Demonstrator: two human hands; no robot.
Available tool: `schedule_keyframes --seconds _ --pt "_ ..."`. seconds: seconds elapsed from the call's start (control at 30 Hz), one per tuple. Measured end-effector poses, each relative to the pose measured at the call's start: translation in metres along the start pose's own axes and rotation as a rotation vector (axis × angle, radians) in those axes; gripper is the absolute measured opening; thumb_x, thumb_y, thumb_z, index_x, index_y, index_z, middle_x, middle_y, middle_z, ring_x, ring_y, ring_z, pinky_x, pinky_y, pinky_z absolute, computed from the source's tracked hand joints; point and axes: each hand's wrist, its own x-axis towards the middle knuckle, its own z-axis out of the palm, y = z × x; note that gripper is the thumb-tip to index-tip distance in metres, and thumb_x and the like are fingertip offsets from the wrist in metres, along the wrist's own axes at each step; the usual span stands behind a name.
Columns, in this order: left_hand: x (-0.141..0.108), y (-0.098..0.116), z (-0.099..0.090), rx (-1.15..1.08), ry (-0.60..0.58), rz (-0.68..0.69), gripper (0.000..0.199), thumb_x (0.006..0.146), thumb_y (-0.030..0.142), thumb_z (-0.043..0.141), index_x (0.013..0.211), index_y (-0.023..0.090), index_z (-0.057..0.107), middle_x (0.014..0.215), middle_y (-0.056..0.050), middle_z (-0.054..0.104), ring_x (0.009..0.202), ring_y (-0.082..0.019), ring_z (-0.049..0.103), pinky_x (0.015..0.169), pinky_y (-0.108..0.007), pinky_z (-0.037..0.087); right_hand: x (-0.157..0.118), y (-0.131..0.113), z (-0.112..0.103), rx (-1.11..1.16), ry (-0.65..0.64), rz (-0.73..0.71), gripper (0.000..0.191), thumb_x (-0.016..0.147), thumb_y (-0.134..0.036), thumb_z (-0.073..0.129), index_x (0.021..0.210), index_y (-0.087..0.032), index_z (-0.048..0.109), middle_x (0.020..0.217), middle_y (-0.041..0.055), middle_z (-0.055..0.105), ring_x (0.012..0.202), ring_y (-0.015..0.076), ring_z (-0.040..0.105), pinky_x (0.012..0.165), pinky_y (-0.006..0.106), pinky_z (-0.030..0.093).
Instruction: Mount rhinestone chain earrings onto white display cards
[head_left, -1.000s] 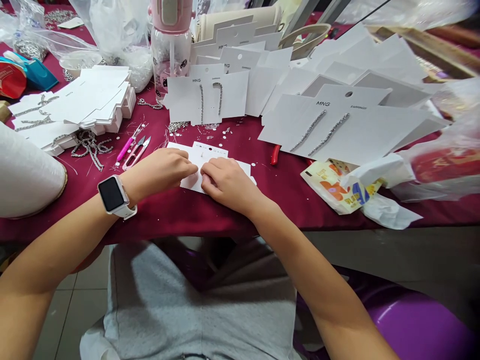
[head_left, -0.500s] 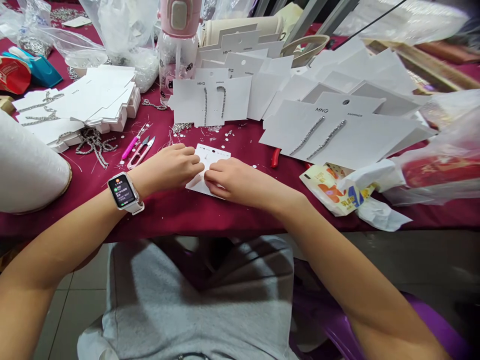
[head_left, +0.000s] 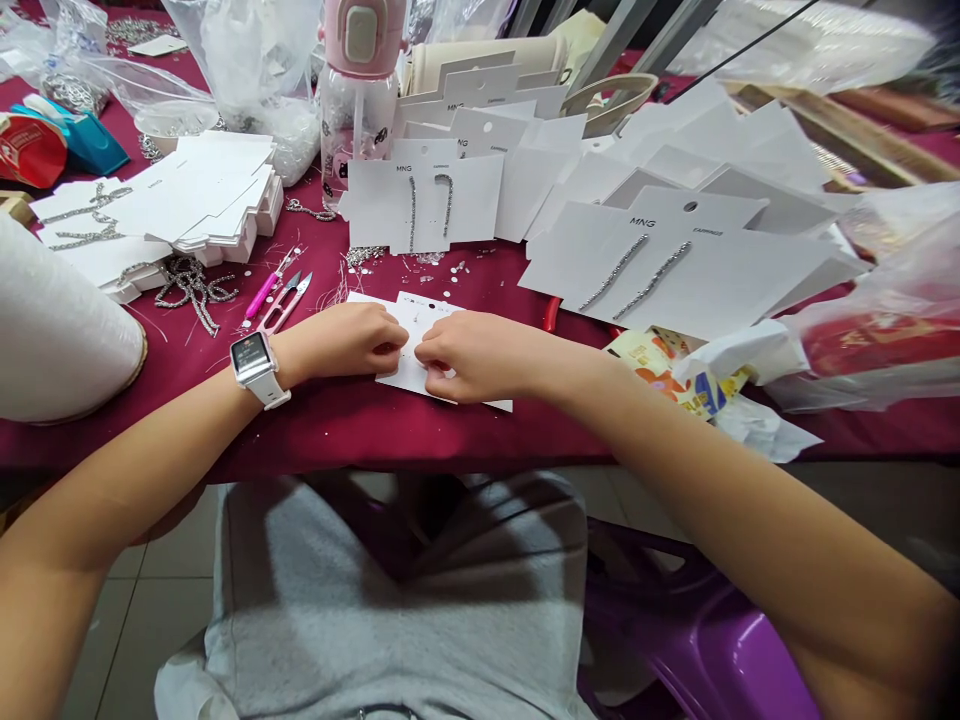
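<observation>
Beneath the two hands: we see a white card [head_left: 409, 372] lying on the dark red cloth [head_left: 420, 435] near the table's front edge; its notched top bears a hole and small print, and a tiny mark on its face is too small for us to make out.
Left hand: we find it [head_left: 360, 340] over the card's left part, fingers curled inward and close together; the tips are hidden, and we cannot tell whether they pinch anything.
Right hand: we see it [head_left: 457, 355] over the card's right part, just beside the other, fingers bent, a small gap showing inside the curl; we cannot tell what, if anything, lies between the tips.
Watch: it sits on the left wrist, and we note a white strap [head_left: 268, 388].
Snips: we see pink-handled ones [head_left: 283, 305] near the left hand, a bright pink tool [head_left: 262, 298] just beside them.
MNG cards: behind the hands we see a standing card [head_left: 427, 205] with two silver strands, the right one hooked at its top; farther right, a larger card [head_left: 705, 275] carries two slanting strands.
Left side: we see a card stack [head_left: 210, 190], heaped silver chain [head_left: 195, 290] and a white roll [head_left: 60, 330].
Bottle: we spot its pink lid [head_left: 367, 35] behind the standing card.
</observation>
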Motion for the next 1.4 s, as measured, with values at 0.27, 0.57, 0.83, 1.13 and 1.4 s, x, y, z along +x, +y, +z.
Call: schedule_keyframes --seconds 0.27,0.57,0.83,1.13,1.4 --pt "0.0 0.0 -0.001 -0.151 0.017 -0.057 0.025 0.07 0.008 0.051 0.05 0.015 0.037 0.053 0.004 0.033 0.052 -0.008 0.031 0.054 -0.024 0.027 0.001 0.003 -0.003 0.0 -0.072 -0.104 0.016 0.073 -0.017 0.041 0.063 -0.016 0.054 0.065 0.0058 0.056 0.064 0.0151 0.046 0.061 0.029 0.029" --pt "0.0 -0.002 0.002 -0.2 0.026 -0.092 0.019 0.075 0.013 0.049 0.056 0.014 0.043 0.056 0.003 0.04 0.053 -0.007 0.036 0.055 -0.022 0.028 -0.013 -0.002 0.007 0.031 0.222 0.281 0.035 0.088 -0.046 0.039 0.09 -0.015 0.057 0.083 0.0071 0.064 0.075 0.0194 0.056 0.063 0.029 0.028" --pt "0.0 -0.006 0.004 -0.225 0.089 -0.027 0.018 0.074 0.015 0.045 0.057 0.014 0.049 0.053 0.003 0.044 0.049 -0.007 0.035 0.051 -0.02 0.027 -0.004 -0.026 0.021 0.104 0.257 0.345 0.035 0.086 -0.045 0.049 0.101 -0.014 0.053 0.103 0.0116 0.062 0.09 0.0232 0.056 0.066 0.029 0.031" --pt "-0.001 -0.007 0.001 -0.24 0.051 -0.033 0.016 0.073 0.014 0.046 0.061 0.013 0.055 0.057 0.002 0.05 0.052 -0.007 0.039 0.052 -0.02 0.03 0.003 -0.013 0.023 0.181 0.302 0.28 0.018 0.089 -0.019 0.041 0.094 -0.013 0.057 0.095 0.0105 0.063 0.086 0.0197 0.055 0.071 0.029 0.034" --pt "-0.003 -0.008 -0.006 -0.106 0.004 0.096 0.016 0.074 0.01 0.048 0.06 0.015 0.053 0.057 0.002 0.046 0.054 -0.008 0.039 0.056 -0.021 0.033 0.001 -0.02 0.029 0.145 0.358 0.288 0.024 0.075 -0.003 0.037 0.083 -0.015 0.056 0.084 0.0104 0.06 0.078 0.0205 0.048 0.07 0.03 0.031"
